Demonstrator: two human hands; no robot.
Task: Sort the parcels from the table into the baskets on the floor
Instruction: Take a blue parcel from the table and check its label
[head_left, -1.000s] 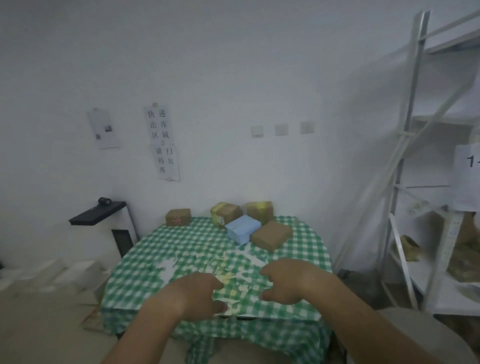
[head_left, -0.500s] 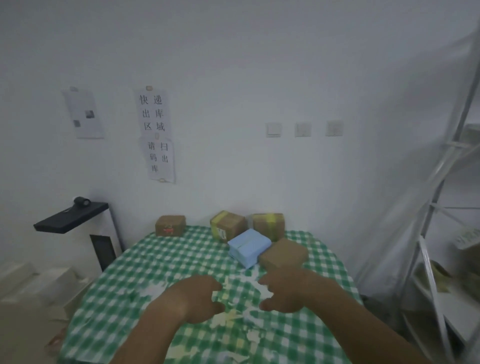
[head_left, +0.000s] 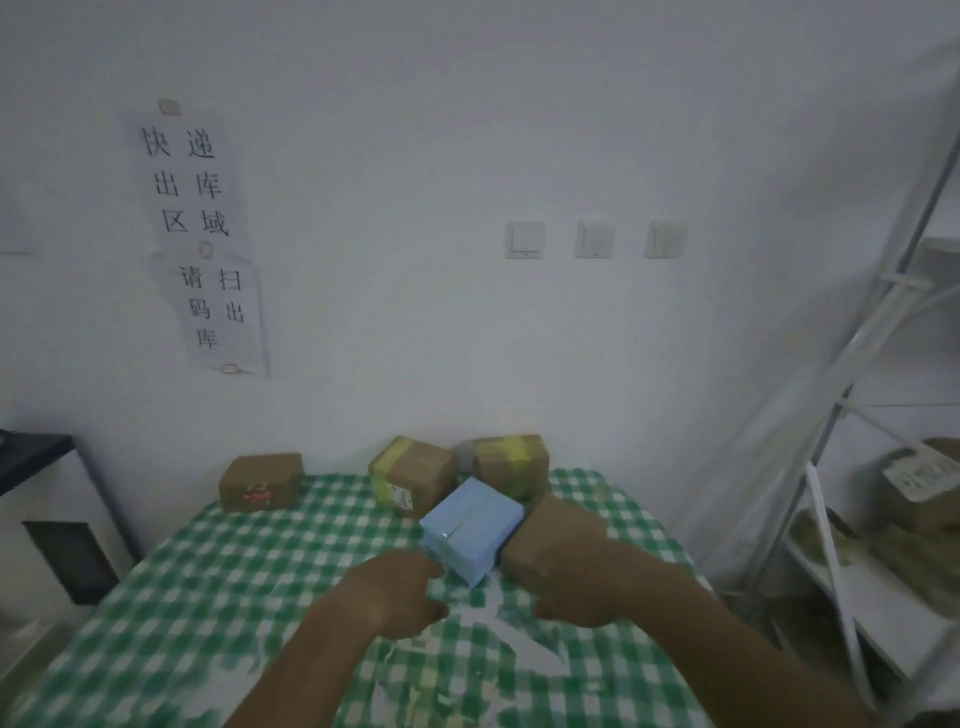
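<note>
Blue parcel (head_left: 471, 529) | between left hand (head_left: 397, 597) and right hand (head_left: 592, 584) (neither gripping)

Five parcels at table's (head_left: 218, 582) far edge: brown box (head_left: 261, 481) leftmost, two yellow-taped brown boxes (head_left: 413, 475) (head_left: 511, 464) centre, blue box (head_left: 470, 527) touching plain brown box (head_left: 553, 535) nearer, toward right edge.
</note>
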